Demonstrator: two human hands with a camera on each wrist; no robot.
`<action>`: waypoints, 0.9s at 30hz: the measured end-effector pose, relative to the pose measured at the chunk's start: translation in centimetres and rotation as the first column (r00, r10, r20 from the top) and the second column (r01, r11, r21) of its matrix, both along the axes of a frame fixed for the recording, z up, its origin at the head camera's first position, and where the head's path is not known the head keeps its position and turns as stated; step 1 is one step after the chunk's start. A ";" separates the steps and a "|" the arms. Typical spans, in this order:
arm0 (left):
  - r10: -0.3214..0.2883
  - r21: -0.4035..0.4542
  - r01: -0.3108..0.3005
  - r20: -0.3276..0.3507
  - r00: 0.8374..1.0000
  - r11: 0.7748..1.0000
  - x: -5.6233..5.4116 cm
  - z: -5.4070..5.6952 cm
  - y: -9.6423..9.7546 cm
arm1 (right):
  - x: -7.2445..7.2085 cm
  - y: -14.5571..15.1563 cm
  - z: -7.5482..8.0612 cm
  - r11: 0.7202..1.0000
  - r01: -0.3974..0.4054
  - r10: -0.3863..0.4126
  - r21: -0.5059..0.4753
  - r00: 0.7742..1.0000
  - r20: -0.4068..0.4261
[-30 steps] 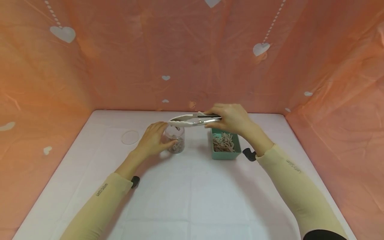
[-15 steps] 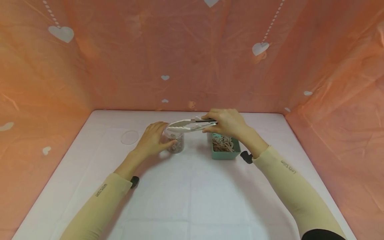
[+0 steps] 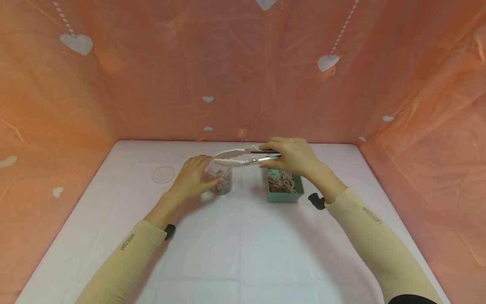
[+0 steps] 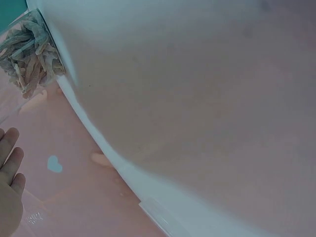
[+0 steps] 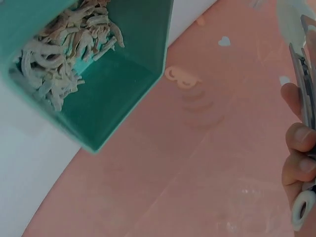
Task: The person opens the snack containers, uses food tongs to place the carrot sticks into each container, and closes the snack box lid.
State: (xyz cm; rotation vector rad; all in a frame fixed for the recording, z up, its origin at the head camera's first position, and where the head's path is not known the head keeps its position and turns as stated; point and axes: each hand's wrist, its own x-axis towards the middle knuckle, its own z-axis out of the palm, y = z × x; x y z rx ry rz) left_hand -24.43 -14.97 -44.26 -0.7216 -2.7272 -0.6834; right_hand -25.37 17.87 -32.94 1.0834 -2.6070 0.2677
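Left hand (image 3: 191,175) curves its grip round a clear jar (image 3: 225,185); right hand (image 3: 292,155) grips tongs (image 3: 244,162) over it; green tub (image 3: 284,197) at the jar's three o'clock.

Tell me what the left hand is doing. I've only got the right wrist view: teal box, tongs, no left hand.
Observer: The head view shows the left hand holding a clear jar.
Operator: Where do the tongs end? Tips run off the top of my picture.
Observer: In the head view the tips are at the jar's mouth, spread apart. Can't tell whether they touch the rim.
Operator: Anything in the jar?
Observer: Yes, the left wrist view shows it holding greyish-brown strips.
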 end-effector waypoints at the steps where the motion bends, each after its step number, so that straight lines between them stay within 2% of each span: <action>1: 0.000 -0.001 0.000 0.004 1.000 1.000 0.0 0.0 0.0 | 0.1 0.4 0.1 1.000 0.006 -0.006 -0.007 1.000 0.003; 11: 0.002 -0.004 -0.002 0.003 1.000 1.000 0.1 0.1 0.1 | 1.5 5.5 0.2 0.995 0.027 -0.034 -0.101 0.997 -0.074; 15: 0.006 -0.006 -0.006 0.012 1.000 1.000 0.1 0.2 0.1 | 2.1 7.6 -0.1 0.993 0.046 -0.054 -0.106 0.996 -0.068; 19: 0.009 -0.010 -0.009 0.021 1.000 1.000 0.2 0.2 0.1 | 2.6 9.5 -0.4 0.993 0.087 -0.090 -0.075 0.995 -0.033; 24: 0.003 -0.005 -0.003 0.024 1.000 1.000 0.2 0.3 0.1 | 3.3 11.5 -0.7 0.987 0.160 -0.159 0.018 0.987 -0.025; 27: 0.006 -0.007 -0.006 0.027 1.000 1.000 0.3 0.3 0.1 | 3.6 12.4 -1.0 0.983 0.176 -0.176 0.042 0.984 -0.020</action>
